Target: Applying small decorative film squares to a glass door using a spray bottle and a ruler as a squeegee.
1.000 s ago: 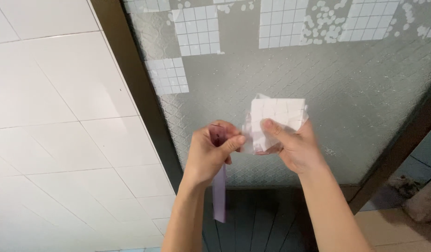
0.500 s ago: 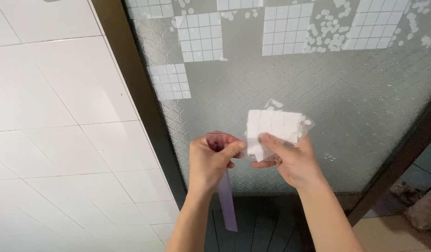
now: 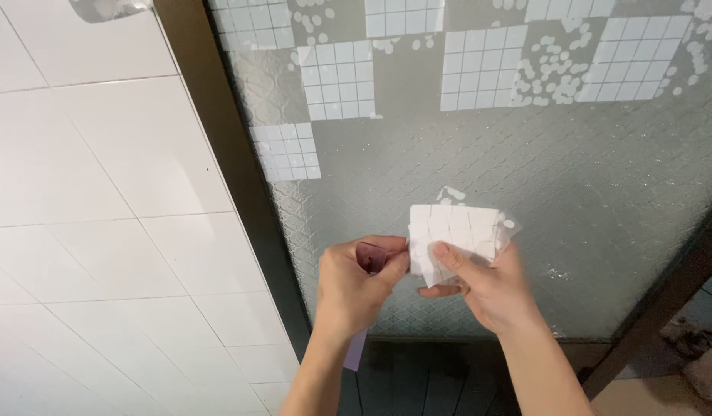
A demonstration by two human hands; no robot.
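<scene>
Both hands meeting at the white gridded sticker sheet point(image 3: 455, 240): right hand point(image 3: 479, 289) pinching its lower part, left hand point(image 3: 356, 285) closed on purple strip point(image 3: 355, 353), fingertips touching sheet's left edge.

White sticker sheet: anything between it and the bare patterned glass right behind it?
Nothing visible. The white sticker sheet is pinched by the right hand, with the left hand at its left edge, also holding a purple strip. Only open space shows between the sheet and the glass panel behind it.
</scene>
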